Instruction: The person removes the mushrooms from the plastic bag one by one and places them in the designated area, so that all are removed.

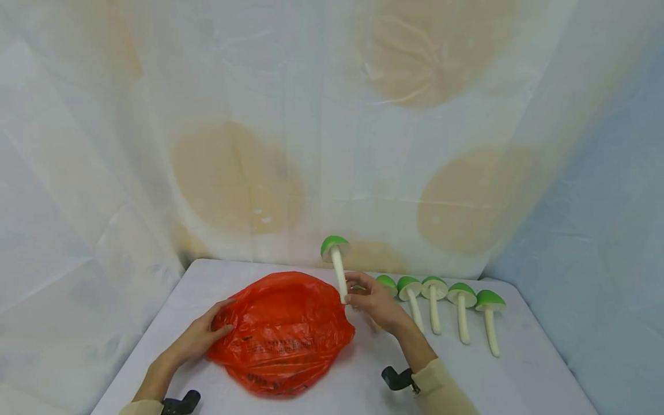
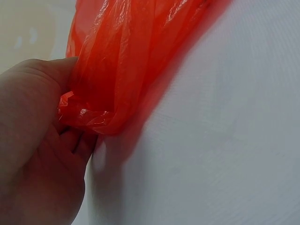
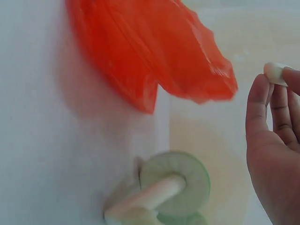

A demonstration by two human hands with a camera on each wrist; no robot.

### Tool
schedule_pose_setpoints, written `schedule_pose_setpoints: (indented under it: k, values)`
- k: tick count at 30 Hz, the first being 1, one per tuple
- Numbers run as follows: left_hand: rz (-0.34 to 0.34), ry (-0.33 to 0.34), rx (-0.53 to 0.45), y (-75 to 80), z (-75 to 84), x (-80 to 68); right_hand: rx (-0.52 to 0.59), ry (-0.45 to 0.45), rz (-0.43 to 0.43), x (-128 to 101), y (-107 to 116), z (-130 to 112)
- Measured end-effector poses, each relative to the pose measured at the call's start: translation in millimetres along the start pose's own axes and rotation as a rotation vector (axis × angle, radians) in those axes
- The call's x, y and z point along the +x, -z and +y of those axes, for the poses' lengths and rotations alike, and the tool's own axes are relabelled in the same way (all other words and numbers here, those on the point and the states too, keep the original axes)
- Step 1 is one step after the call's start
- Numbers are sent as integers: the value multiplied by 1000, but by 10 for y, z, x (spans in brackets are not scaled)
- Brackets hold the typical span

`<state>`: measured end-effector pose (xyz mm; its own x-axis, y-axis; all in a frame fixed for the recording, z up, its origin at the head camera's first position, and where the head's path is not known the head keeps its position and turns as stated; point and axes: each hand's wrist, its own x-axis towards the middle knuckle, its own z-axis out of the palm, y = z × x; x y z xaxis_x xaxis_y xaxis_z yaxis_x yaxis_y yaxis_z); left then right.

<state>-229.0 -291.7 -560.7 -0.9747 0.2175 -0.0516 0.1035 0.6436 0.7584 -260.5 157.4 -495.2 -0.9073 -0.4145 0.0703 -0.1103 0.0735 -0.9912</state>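
My left hand (image 1: 199, 337) grips the left edge of a red plastic bag (image 1: 285, 334), thumb on the near side. In the left wrist view the bag's folds (image 2: 122, 61) lie between that thumb and the fingers below. My right hand (image 1: 376, 302) pinches the lower stem of a toy mushroom (image 1: 338, 268) with a green cap and white stem. It is held upright, cap on top, by the bag's right side. In the right wrist view only the stem's end (image 3: 274, 73) shows between thumb and fingertips.
Several more green-capped mushrooms (image 1: 461, 297) lie in a row on the white table (image 1: 529, 369) to the right, partly behind my right hand. White sheeting (image 1: 332, 144) with tan spots hangs behind the table, with more at both sides. Black wrist cameras (image 1: 396, 378) sit at both wrists.
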Motion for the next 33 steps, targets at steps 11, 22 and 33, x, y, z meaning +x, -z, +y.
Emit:
schedule_pose_setpoints:
  k: [11, 22, 33]
  values:
    - [-9, 7, 12, -1, 10, -13, 41, 10, 122, -180, 338, 37]
    - [-5, 8, 8, 6, 15, 5, 111, 11, 187, -383, 522, 138]
    - [-9, 20, 11, -2, -11, 11, 87, 20, 260, -589, 820, 259]
